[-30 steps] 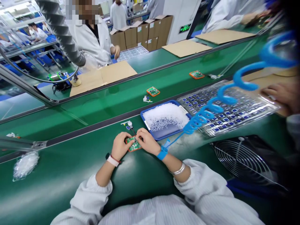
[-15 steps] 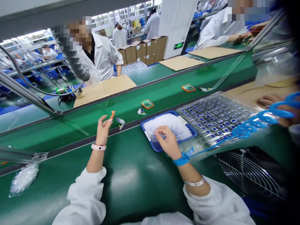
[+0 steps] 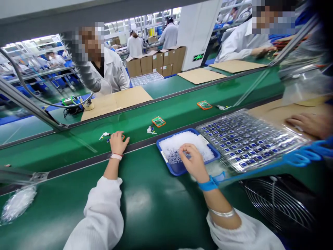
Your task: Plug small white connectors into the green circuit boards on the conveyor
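Note:
My left hand [image 3: 118,143] rests low over the green belt [image 3: 137,130], its fingers curved round an orange-framed circuit board [image 3: 123,137]. Most of that board is hidden beneath the hand. Just left of the fingertips lies a small white part [image 3: 105,134] with a dark blue piece by it. My right hand [image 3: 193,160] hovers at the near side of a blue tray [image 3: 177,171] of small white translucent pieces [image 3: 188,140]. Its thumb and fingers are pinched together; whatever they hold is too small to make out. A blue wrist strap [image 3: 209,183] circles that wrist.
Two more orange-framed boards [image 3: 158,121] [image 3: 204,105] lie on the belt beside white parts [image 3: 151,130]. Right of the tray is a clear plastic tray [image 3: 247,139] of dark blue pieces. A fan [image 3: 275,198], a coiled blue cord [image 3: 304,156] and another person's hand [image 3: 307,123] are at right.
My left hand has come down onto the belt with the orange-framed board, and the white part now lies left of it. Other boards have shifted slightly left. My right hand stays pinched by the tray.

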`<state>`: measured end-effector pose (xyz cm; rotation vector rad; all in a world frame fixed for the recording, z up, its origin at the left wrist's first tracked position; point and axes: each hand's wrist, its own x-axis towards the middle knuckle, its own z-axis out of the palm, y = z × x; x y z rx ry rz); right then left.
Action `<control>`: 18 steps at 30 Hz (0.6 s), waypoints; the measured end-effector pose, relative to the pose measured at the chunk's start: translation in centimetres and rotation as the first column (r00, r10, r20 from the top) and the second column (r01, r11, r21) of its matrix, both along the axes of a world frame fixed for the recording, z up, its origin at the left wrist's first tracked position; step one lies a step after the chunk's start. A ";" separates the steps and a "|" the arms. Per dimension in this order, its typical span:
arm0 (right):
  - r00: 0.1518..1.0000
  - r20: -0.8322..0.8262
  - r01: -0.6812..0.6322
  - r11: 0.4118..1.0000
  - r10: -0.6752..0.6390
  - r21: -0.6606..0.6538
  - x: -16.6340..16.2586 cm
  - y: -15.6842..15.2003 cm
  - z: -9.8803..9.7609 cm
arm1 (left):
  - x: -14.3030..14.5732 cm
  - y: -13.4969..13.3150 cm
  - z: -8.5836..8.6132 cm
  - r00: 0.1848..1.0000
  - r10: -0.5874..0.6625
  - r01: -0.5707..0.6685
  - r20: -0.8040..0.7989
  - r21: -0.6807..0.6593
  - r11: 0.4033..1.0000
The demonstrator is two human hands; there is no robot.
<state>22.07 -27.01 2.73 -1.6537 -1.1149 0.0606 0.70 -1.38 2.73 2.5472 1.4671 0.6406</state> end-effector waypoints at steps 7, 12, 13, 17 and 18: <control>0.994 0.075 -0.074 0.995 0.079 -0.067 -0.9 0.2 -0.4 | 10.9 -3.1 -1.2 0.987 -0.122 0.120 -0.101 -0.026 0.992; 0.989 0.101 -0.098 0.990 0.108 -0.100 -0.7 0.1 -0.8 | 13.4 -2.5 -1.6 0.983 -0.123 0.115 -0.134 -0.061 0.991; 0.989 0.101 -0.098 0.990 0.109 -0.106 -0.7 0.1 -0.9 | 13.2 -2.2 -1.6 0.982 -0.123 0.115 -0.141 -0.066 0.991; 0.986 0.104 -0.113 0.984 0.128 -0.135 -0.7 0.1 -1.1 | 11.3 -0.6 -1.2 0.967 -0.187 0.173 -0.171 -0.089 0.981; 0.986 0.107 -0.116 0.983 0.131 -0.140 -0.6 0.0 -1.1 | 10.6 0.0 -1.0 0.961 -0.213 0.199 -0.178 -0.097 0.975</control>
